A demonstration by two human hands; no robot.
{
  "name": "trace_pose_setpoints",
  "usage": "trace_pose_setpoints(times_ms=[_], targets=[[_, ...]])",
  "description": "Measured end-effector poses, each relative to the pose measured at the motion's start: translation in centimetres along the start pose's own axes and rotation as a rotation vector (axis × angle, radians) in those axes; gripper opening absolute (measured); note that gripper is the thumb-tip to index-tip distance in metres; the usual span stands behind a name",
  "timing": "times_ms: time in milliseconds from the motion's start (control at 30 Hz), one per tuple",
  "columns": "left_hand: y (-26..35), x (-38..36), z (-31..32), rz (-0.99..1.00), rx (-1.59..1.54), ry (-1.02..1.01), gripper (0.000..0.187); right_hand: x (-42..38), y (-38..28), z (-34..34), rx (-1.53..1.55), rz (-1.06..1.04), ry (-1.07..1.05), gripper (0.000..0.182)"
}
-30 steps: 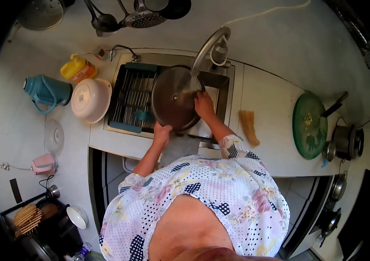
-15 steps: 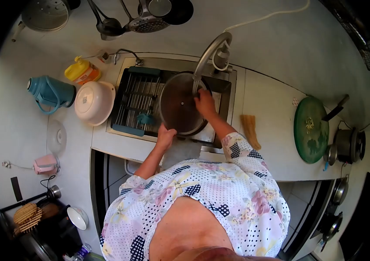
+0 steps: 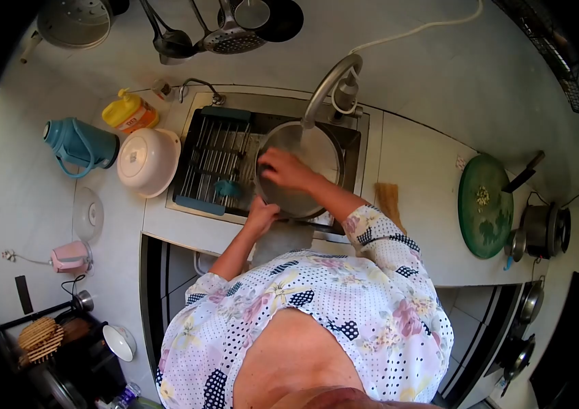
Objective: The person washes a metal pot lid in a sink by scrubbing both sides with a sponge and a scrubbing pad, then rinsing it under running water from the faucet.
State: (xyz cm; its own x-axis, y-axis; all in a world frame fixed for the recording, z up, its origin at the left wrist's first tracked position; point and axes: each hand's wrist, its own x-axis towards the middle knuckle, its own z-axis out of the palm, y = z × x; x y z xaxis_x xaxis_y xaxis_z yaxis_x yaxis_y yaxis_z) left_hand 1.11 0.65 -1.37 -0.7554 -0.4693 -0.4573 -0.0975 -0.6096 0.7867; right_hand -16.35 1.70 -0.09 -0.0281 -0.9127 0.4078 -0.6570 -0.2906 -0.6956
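A large round pan [image 3: 310, 194] is tilted in the sink [image 3: 351, 153] under the curved metal faucet [image 3: 330, 85]. My left hand [image 3: 261, 217] is closed on its near left edge, with the thumb lying along the rim. Over the pan's inner left side reaches my right hand [image 3: 284, 169], its fingers bent and smeared by motion. Whether those fingers hold anything is not clear. What looks like water falls from the faucet's end into the pan, whose inside looks pale and wet.
A dish rack [image 3: 218, 153] with a teal cloth [image 3: 226, 188] spans the sink's left side. Left of it stand a pink basin [image 3: 143, 162], yellow bottle [image 3: 130, 112] and blue thermos [image 3: 79, 146]. At right are a loofah-like piece [image 3: 389, 204], green cutting board [image 3: 485, 211] and knife [image 3: 524, 172].
My right hand has left the faucet's end and moved left and slightly down into the pan. The pan has shifted a little right, and its inside looks paler. My left hand keeps its hold.
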Motion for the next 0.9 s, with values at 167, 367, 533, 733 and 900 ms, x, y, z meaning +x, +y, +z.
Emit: trace_pose_setpoints(times_ms=[167,367,533,733,900], targets=[[-1.6,-0.1,-0.3,0.086,-0.029,0.055,0.057,0.2,5.5,-3.2,-0.252,0.519,0.383,0.027],[0.0,0.7,-1.4,0.08,0.009,0.195,0.054,-6.6,6.5,-2.0,-0.402,0.754,-0.083,0.036],[-1.2,2.0,-2.4,0.022,-0.03,0.122,0.051,-2.6,0.5,-3.0,-0.104,0.464,0.246,0.033],[-0.7,0.5,1.4,0.025,0.017,0.08,0.046,2.0,0.3,-3.4,-0.293,0.22,0.31,0.033],[-1.7,-0.4,1.0,0.135,0.101,0.186,0.047,0.5,7.0,-4.9,-0.36,0.55,0.435,0.03]])
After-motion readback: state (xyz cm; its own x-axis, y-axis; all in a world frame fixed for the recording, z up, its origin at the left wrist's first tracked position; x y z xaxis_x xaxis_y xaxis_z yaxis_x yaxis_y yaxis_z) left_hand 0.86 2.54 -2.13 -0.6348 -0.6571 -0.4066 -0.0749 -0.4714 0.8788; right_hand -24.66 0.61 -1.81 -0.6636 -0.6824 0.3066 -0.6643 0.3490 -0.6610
